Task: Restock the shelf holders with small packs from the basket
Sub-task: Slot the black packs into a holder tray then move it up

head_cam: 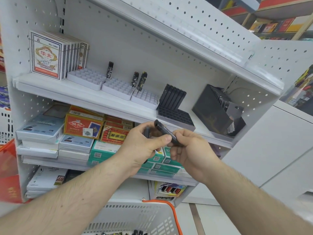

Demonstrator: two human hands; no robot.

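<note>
Pack: a slim black pack point(166, 133) was held between both hands, in front of the shelf edge.
Long axis: slanted, upper end toward the black holder point(175, 115) just above.
Left hand point(144, 146): thumb and fingers pinched it; a second dark pack seemed tucked behind, uncertain.
Right hand point(189, 148): gripped its lower end, nearer the holder.
Basket point(135, 217): well below.

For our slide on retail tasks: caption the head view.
Both hands hold a slim black pack before a partly filled black shelf holder, basket below.
</note>
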